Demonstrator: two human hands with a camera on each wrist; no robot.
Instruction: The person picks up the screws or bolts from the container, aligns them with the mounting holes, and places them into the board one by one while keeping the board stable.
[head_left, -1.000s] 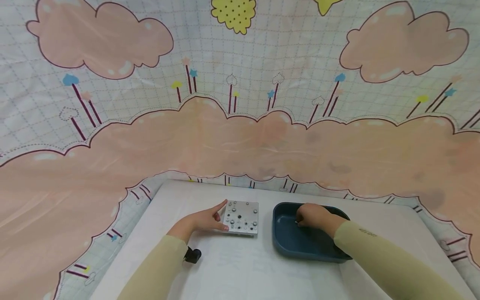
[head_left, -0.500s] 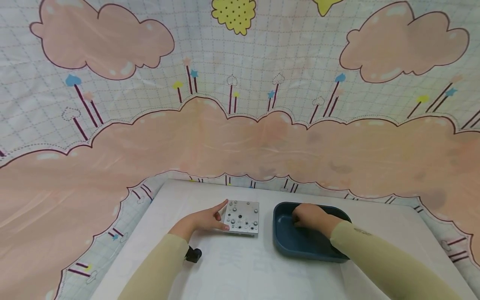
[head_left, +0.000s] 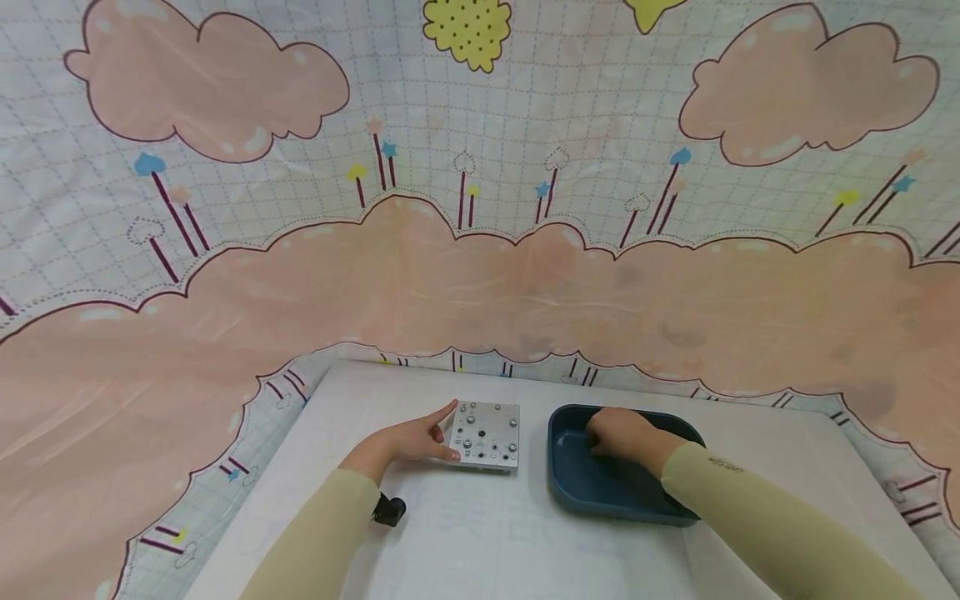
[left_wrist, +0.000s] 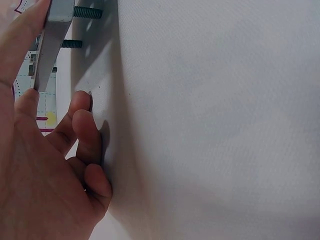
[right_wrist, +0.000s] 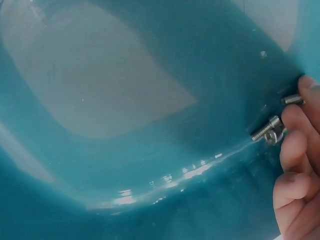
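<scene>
A square silver metal plate (head_left: 486,437) with holes and several screw heads stands at the table's middle. My left hand (head_left: 408,439) grips its left side, index finger at the back corner and thumb at the front corner. In the left wrist view, threaded screw ends (left_wrist: 87,12) stick out from the plate's underside, above the white surface; the left hand's other fingers are curled below it. My right hand (head_left: 626,433) reaches into a dark blue tray (head_left: 570,492). Its fingertips pinch a small metal screw (right_wrist: 292,100), partly hidden. Beside them lies another socket-head screw (right_wrist: 266,128).
The plate and tray stand on a white-covered table (head_left: 480,550), with a gap between them. A black wrist camera (head_left: 389,510) sits at the left cuff. Behind hangs a patterned curtain (head_left: 480,292) with clouds.
My right hand has shifted slightly left inside the tray, and the metallic glint at its fingertips is hidden in the head view now. The left hand and plate hold still.
</scene>
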